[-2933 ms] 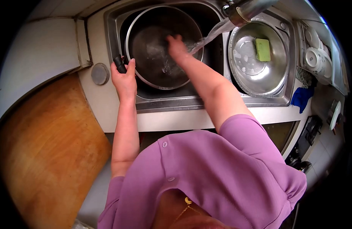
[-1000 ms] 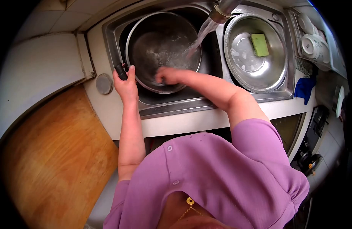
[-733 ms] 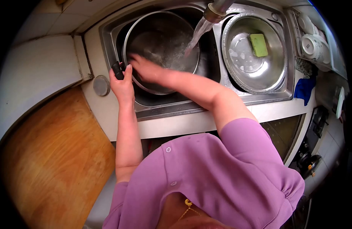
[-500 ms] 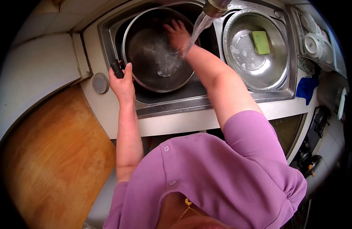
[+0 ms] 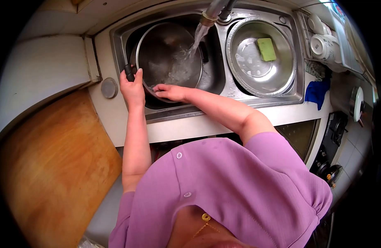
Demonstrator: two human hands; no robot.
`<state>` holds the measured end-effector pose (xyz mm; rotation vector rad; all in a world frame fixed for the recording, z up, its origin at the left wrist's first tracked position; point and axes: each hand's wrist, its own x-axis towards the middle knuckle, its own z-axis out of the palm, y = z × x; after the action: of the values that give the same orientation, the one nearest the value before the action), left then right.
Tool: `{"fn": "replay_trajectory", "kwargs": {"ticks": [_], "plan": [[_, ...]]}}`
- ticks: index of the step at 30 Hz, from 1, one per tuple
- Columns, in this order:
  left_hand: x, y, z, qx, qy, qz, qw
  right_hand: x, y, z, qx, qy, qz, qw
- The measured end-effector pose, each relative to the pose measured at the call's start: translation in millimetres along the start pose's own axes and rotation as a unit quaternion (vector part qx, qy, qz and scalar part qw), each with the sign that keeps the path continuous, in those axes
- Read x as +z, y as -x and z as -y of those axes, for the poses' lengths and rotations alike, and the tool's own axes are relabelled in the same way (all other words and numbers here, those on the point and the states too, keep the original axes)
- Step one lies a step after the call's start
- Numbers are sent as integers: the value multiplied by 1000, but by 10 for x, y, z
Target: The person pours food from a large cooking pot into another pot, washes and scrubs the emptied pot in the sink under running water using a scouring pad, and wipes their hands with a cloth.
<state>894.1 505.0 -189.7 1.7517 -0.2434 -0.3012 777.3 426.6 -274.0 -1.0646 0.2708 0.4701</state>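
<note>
A large dark-lined pot [image 5: 157,43] with a pale metal rim tilts in the left sink basin, with water in its bottom. My left hand [image 5: 133,89] is closed around the pot's black side handle [image 5: 129,73]. Inside the near side of the pot, my right hand [image 5: 172,92] has its fingers stretched toward the left wall, their tips partly hidden by water. No object shows in it. A stream of water [image 5: 196,40] falls from the faucet [image 5: 209,18] into the pot. The pot's second black handle [image 5: 204,51] points to the right.
The right sink basin holds a steel bowl [image 5: 283,72] with a green sponge [image 5: 266,49] in it. White cups [image 5: 318,46] lie in a rack at the right, near a blue cloth [image 5: 317,93]. A round lid-like disc [image 5: 109,88] lies on the left counter.
My right hand has moved from the pot's far side to its near wall, out of the water stream. My left hand keeps its hold on the handle. The view has shifted slightly.
</note>
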Motion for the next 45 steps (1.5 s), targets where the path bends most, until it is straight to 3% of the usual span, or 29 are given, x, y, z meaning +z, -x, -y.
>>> {"fn": "replay_trajectory", "kwargs": {"ticks": [1,2,3,4,6,9,10,11,12,16,18,20,23,24,26,27,30,31,32,33,34,37,39,40,44,45], "plan": [[23,40,-83,3,-1,1,1000,-60,78,-65,-60,90,-26,994],[47,93,-181,-33,18,4,999,-149,157,-108,-64,91,-27,993],[71,148,-282,-69,36,7,997,-217,264,-108,-11,273,-43,961],[96,190,-356,-66,36,8,997,-276,338,-106,43,445,-58,893],[131,276,-493,-63,3,29,998,-418,345,-158,109,488,-140,855],[232,464,-792,-2,-38,47,998,-852,62,-408,-14,360,-328,873],[255,520,-841,0,-41,47,998,-863,111,-227,-16,358,-327,874],[279,571,-883,63,-66,50,995,-903,162,-26,35,172,-347,921],[289,613,-921,126,-92,53,986,-913,233,198,85,-21,-351,932],[259,751,-1013,234,-254,34,938,-1020,292,582,90,-51,-343,933],[236,787,-1051,264,-277,32,923,-1069,266,644,43,53,-356,932],[226,831,-1117,307,-334,33,891,-1069,348,744,7,65,-362,930],[158,852,-1132,370,-378,40,848,-988,667,1089,-33,231,-318,919],[140,865,-1143,389,-408,49,824,-1005,713,1128,-33,232,-315,920],[115,874,-1157,408,-415,49,812,-1040,801,1174,-132,213,-253,934],[105,878,-1164,427,-421,50,799,-945,986,1339,-135,141,-198,961],[78,899,-1195,424,-434,72,792,-842,1235,1538,-115,25,-156,981],[87,887,-1185,423,-434,70,793,-1030,995,1280,-153,-141,-51,977],[89,892,-1167,424,-431,74,793,-1073,834,988,-149,-142,-50,977],[104,851,-1164,432,-426,77,791,-1121,666,767,-48,250,-185,949],[115,841,-1171,435,-424,77,790,-1150,569,653,63,595,-289,747],[109,819,-1123,411,-414,82,808,-1027,587,497,2,495,-371,786],[130,720,-1026,342,-301,31,890,-899,706,394,-21,458,-384,801],[110,676,-1056,310,-293,31,904,-886,728,404,-53,423,-398,813],[23,388,-525,250,-178,-5,952,-878,480,136,-57,309,-382,869],[35,392,-451,173,-109,5,979,-788,422,145,-101,284,-349,887]]}}
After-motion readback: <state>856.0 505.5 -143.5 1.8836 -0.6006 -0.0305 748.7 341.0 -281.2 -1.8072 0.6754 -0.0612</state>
